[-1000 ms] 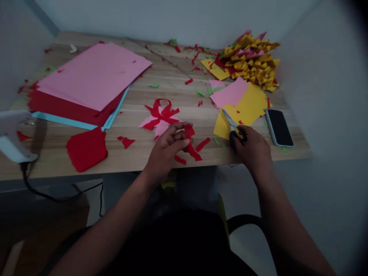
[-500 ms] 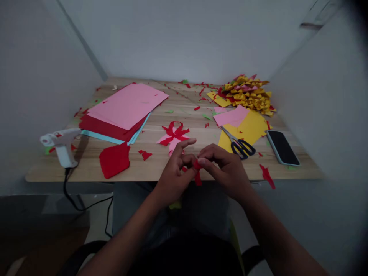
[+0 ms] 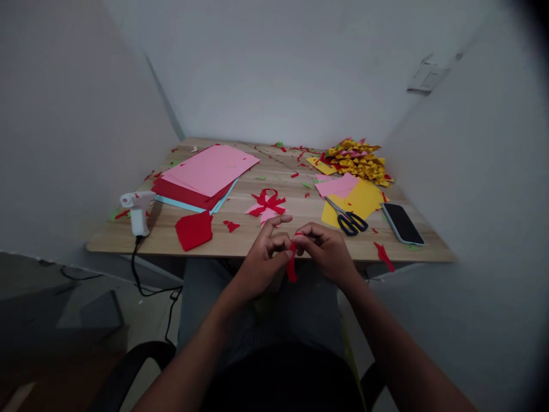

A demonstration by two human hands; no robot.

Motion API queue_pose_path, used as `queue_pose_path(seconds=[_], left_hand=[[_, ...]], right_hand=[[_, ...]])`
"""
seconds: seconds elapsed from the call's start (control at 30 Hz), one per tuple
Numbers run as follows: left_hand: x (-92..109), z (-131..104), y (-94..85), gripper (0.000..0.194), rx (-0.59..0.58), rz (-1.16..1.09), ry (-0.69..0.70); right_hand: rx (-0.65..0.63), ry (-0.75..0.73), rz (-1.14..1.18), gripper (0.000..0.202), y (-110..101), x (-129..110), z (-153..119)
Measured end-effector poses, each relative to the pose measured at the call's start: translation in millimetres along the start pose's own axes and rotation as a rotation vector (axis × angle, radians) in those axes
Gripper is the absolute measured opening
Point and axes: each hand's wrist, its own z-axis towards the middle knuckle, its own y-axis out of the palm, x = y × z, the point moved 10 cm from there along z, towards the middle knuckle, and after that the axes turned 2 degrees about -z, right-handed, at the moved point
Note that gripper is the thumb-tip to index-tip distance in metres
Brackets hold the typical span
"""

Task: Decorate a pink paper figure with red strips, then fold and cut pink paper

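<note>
Between my two hands, over the table's front edge, is a red paper strip whose free end hangs down. My left hand pinches it between thumb and fingers, the index finger stretched out. My right hand is closed on the strip's upper part, fingertips close to those of the left. Just beyond my left hand lies a pink and red paper flower. Dark-handled scissors rest on yellow paper past my right hand. A folded-looking red paper piece lies to the left.
A white glue gun stands at the left edge, its cord hanging down. Pink sheets top a paper stack. At the back right sits a yellow folded-paper piece; a phone lies at right. Paper scraps litter the wooden table.
The camera view has shifted, so the table appears lower and narrower. My hands stay together on the red strip, and more of its length now hangs straight down.
</note>
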Motion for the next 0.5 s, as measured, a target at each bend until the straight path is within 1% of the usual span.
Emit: queue_pose_path(seconds=[0.07, 0.13, 0.2, 0.23, 0.33, 0.37, 0.4, 0.43, 0.47, 0.5], left_hand=[[-4.4, -6.2, 0.6, 0.065, -0.017, -0.036, -0.019], [-6.6, -11.3, -2.2, 0.063, -0.004, -0.055, -0.022], [-4.0, -15.1, -9.2, 0.061, 0.047, -0.046, 0.014], [-1.6, -16.6, -12.8, 0.061, 0.073, -0.032, 0.044], [3.1, -20.8, -17.9, 0.062, 0.106, 0.035, 0.12], [2.9, -22.3, -18.2, 0.062, 0.111, 0.064, 0.136], [2.2, -24.1, -18.4, 0.062, 0.12, 0.095, 0.148], [1.1, -26.4, -18.6, 0.061, 0.136, 0.135, 0.158], [-0.1, -29.1, -18.4, 0.061, 0.151, 0.186, 0.163], [-1.1, -32.0, -17.2, 0.062, 0.161, 0.245, 0.166]], right_hand=[[0.057, -0.016, -0.062, 0.029, -11.4, 3.2, -2.4], [0.122, -0.02, -0.253, 0.03, -33.2, 7.1, -7.2], [0.173, 0.017, -0.553, 0.033, -63.9, 12.9, -15.7], [0.206, 0.047, -0.635, 0.031, -82.8, 16.4, -21.9], [0.279, 0.15, -0.778, 0.023, -134.1, 24.5, -45.8], [0.3, 0.18, -0.817, 0.023, -145.2, 24.8, -54.2], [0.315, 0.202, -0.847, 0.023, -150.8, 23.4, -61.7], [0.317, 0.212, -0.864, 0.023, -149.8, 20.4, -67.3], [0.306, 0.207, -0.869, 0.024, -142.1, 15.9, -70.7], [0.279, 0.191, -0.861, 0.025, -128.2, 10.3, -71.6]])
